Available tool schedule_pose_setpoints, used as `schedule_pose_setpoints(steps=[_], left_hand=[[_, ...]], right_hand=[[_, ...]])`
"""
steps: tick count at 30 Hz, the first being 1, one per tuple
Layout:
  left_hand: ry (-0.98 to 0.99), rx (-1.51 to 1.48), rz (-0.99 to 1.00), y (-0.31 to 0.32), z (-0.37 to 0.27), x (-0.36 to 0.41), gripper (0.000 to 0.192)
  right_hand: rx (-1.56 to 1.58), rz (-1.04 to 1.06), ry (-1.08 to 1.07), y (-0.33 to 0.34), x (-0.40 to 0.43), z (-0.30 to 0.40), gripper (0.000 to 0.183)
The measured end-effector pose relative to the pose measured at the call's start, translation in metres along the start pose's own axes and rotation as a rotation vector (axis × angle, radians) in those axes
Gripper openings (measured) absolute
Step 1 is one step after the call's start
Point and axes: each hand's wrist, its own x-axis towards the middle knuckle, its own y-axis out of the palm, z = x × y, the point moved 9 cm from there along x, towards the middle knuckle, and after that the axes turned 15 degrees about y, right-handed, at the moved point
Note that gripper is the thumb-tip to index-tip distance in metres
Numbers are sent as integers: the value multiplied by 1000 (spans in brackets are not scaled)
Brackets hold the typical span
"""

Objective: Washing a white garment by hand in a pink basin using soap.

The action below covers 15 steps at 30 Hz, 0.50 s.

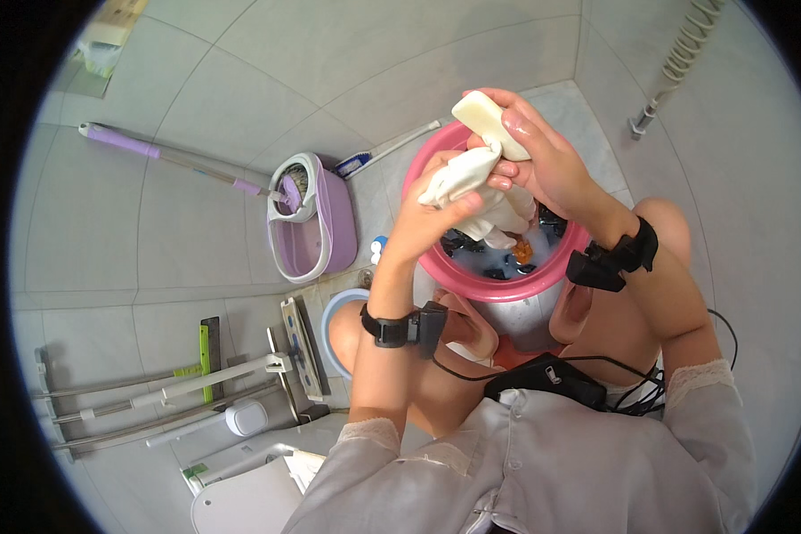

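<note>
My right hand (541, 147) grips a pale cream bar of soap (484, 120), its wet fingers wrapped along one long side. Bunched in my left hand (427, 207) is a white cloth (464, 175), whose upper end touches the soap's lower edge. Loose folds of the cloth hang down over a round pink plastic basin (507, 288). Inside the basin, cloudy water surrounds dark fabric (487, 248) and a small orange-brown item (522, 251) that I cannot identify. The hanging cloth and both hands hide much of the basin's middle.
A purple mop bucket (334, 227) with a spin mop (240, 183) stands to the left, near a scrub brush (354, 164). A light-blue basin (334, 327) sits beside my left knee. Farther left are a squeegee (207, 360) and a toilet (247, 500). A coiled shower hose (691, 50) hangs at upper right.
</note>
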Motion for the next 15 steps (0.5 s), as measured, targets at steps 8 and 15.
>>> schedule_pose_setpoints(steps=[8, 15], left_hand=[[-250, 5, -157, -11, 32, -13, 24], [-354, -435, -506, -10, 43, -21, 37]], right_hand=[[-92, -74, -48, -8, 5, -4, 38], [-1058, -657, -663, -20, -20, 40, 36]])
